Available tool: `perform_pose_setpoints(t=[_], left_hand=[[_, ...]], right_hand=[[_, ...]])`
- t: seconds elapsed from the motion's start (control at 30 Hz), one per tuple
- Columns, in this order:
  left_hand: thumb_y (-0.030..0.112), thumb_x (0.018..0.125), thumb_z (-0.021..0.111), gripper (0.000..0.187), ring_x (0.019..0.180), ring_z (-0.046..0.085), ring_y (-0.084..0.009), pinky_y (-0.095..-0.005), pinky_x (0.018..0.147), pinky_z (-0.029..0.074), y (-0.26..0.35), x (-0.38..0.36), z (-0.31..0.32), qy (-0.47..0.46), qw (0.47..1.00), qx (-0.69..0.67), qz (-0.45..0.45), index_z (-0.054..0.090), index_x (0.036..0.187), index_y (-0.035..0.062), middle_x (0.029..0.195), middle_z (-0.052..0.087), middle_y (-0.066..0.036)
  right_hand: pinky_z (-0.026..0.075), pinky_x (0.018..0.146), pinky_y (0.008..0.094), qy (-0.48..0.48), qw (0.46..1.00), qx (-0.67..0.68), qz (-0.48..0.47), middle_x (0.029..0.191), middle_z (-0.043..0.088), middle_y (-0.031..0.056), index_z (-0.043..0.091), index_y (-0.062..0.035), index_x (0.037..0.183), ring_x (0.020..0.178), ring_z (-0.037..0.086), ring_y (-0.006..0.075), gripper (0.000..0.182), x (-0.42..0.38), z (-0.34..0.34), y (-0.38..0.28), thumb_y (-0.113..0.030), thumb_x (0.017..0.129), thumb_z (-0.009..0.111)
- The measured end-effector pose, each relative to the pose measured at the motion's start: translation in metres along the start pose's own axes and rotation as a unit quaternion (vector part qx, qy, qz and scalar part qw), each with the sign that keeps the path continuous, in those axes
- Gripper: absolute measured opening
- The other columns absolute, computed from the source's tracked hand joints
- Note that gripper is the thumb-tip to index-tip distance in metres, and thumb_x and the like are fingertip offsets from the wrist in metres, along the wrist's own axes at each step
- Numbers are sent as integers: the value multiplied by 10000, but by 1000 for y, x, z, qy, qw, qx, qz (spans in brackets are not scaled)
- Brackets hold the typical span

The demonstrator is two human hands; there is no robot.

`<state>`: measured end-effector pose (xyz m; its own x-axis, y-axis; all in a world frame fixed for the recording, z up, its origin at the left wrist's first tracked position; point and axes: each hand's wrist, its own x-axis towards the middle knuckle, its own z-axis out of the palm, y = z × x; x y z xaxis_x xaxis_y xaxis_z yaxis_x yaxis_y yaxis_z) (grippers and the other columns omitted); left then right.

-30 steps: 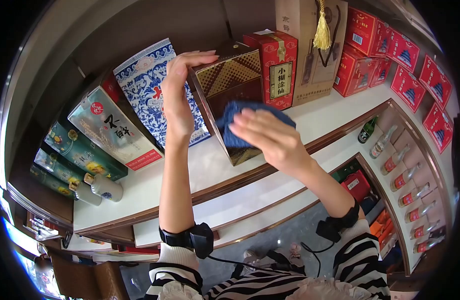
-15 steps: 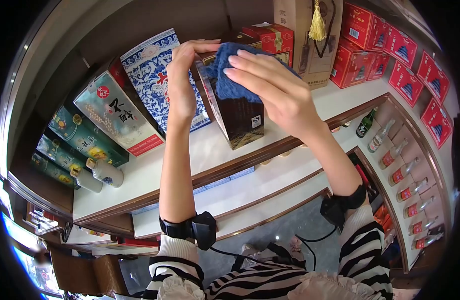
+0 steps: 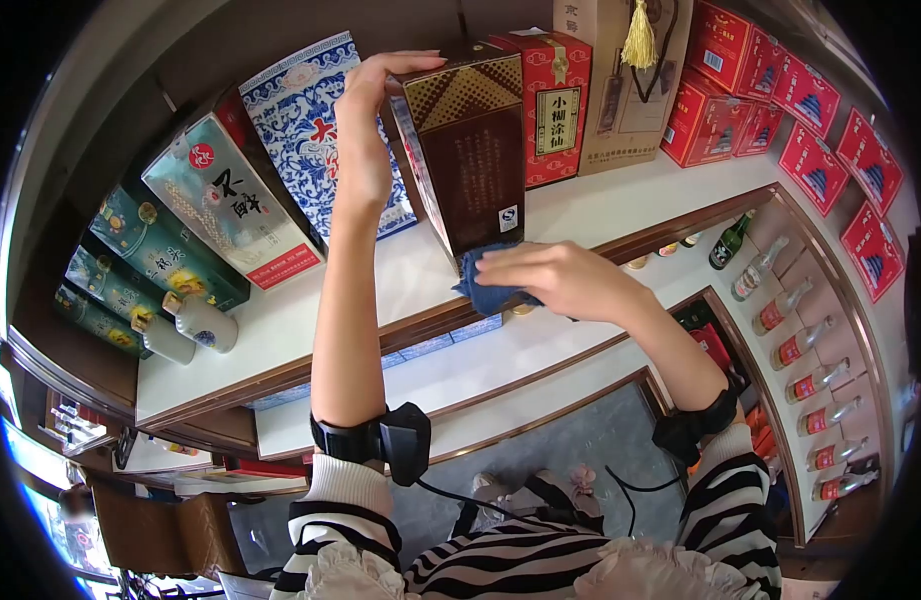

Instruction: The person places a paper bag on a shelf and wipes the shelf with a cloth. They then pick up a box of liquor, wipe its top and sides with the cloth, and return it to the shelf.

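Head camera view, looking down a tiered display: the left hand (image 3: 364, 140) has its fingers curled over the top edge of a tall brown gift box (image 3: 468, 150), thumb behind, gripping it and tipping it slightly off upright on the white shelf (image 3: 621, 215). The right hand (image 3: 561, 282) lies flat with fingers together, pressing a blue cloth (image 3: 486, 283) against the box's lower front corner, right at the shelf's wooden front lip. The cloth is pinched between palm and box, part of it hanging over the lip.

Close on the box's left stands a blue-and-white patterned box (image 3: 306, 120), nearly touching the left wrist; beyond it lean a silver-green box (image 3: 221, 215) and several teal boxes (image 3: 131, 270), with two small ceramic bottles (image 3: 191, 330) near the edge. On the right, a red box (image 3: 553, 100) stands just behind the brown one, then a tan bag with a gold tassel (image 3: 636, 80) and stacked red cartons (image 3: 721, 90). Bare shelf surface lies open in front of the red box and bag. Below, a lower step holds a row of bottles (image 3: 796, 340) well apart from both hands.
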<state>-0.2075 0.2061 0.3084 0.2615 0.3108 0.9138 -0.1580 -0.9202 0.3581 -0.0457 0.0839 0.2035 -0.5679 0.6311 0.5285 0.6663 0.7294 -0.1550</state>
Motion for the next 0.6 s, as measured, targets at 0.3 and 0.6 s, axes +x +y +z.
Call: perform_pose_setpoints(t=[0.3,0.6], left_hand=[[259,845,302,399,1064,494,-163,-274,931,312,3,3,-5,-42,999,3,-24,587,965,7,1076,578,-94],[196,823,560,193,814,470,-127,-248,783,375,-2,-1,2,-2,998,-60,-16,626,920,43,942,550,-65]], right_hand=[[470,913,322,344,914,-188,-102,1108,596,57,624,-99,1042,1050,557,216,400,56,-34,16,98,702,548],[482,875,311,32,999,-10,-5,1111,591,79,615,-78,1051,1035,564,219,401,-3,12,7,90,694,543]])
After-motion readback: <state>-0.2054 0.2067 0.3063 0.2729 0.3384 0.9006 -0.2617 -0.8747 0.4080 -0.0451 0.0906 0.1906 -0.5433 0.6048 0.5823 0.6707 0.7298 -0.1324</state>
